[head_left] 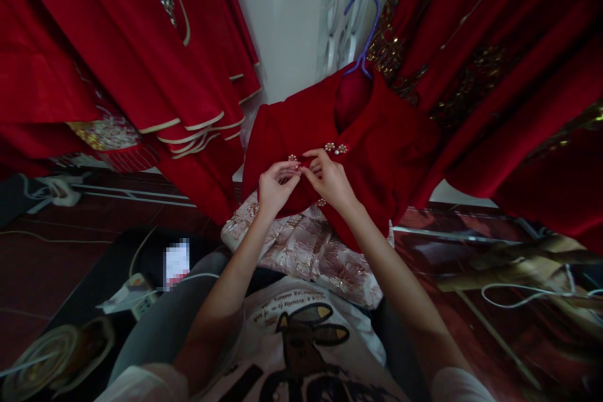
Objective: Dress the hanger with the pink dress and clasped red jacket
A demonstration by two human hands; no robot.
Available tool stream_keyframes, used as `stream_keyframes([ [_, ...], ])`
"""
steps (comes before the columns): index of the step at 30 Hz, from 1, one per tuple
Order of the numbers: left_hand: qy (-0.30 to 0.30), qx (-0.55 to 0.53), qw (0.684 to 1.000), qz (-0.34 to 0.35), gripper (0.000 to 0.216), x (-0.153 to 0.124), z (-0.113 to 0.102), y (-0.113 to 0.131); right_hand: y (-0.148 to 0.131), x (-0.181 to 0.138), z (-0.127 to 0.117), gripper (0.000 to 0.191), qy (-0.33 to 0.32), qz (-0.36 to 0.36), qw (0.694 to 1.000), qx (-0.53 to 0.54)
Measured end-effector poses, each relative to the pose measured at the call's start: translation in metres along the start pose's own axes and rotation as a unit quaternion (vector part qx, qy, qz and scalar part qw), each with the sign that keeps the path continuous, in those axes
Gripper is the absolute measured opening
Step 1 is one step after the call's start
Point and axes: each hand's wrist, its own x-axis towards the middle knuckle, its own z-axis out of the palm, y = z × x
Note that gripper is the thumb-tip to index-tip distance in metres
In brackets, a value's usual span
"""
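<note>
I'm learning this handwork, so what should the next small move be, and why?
Probably press the red garment steady with the left hand: its fingertips are close to those of the right hand, beside a beaded ornament, and the garment lies over a pale patterned bundle. Anything pinched is too small to tell.

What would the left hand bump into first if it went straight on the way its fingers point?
Most likely the right hand, just ahead over the red garment. Depth is hard to judge, so the left hand might meet the red garment first.
</note>
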Motion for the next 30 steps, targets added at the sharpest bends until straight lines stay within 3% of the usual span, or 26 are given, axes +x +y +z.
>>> stream_keyframes([
  [8, 0.001, 0.033, 0.999, -0.001, 0.020, 0.003, -0.005, -0.001, 0.003, 0.000, 0.008, 0.026, 0.026, -0.013, 1.000, -0.006],
  [16, -0.071, 0.016, 0.997, 0.012, 0.019, 0.014, -0.014, -0.007, 0.004, -0.003, 0.007, 0.022, 0.036, 0.011, 0.998, 0.048],
  [21, -0.001, 0.070, 0.997, -0.033, 0.018, -0.006, -0.041, -0.018, 0.010, -0.034, -0.019, 0.020, 0.000, 0.085, 0.990, 0.110],
  [23, -0.024, 0.106, 0.992, -0.071, 0.015, -0.020, -0.054, -0.020, 0.011, -0.047, -0.032, 0.020, -0.019, 0.119, 0.990, 0.075],
  [26, -0.106, 0.138, 0.980, -0.097, 0.024, -0.041, -0.062, -0.019, 0.013, -0.058, -0.044, 0.019, -0.077, 0.133, 0.988, -0.033],
  [28, -0.145, 0.116, 0.976, -0.114, 0.031, -0.052, -0.056, -0.018, 0.015, -0.060, -0.044, 0.022, -0.103, 0.131, 0.979, -0.114],
  [30, -0.139, 0.085, 0.978, -0.131, 0.035, -0.059, -0.045, -0.020, 0.019, -0.060, -0.037, 0.030, -0.103, 0.131, 0.970, -0.175],
])
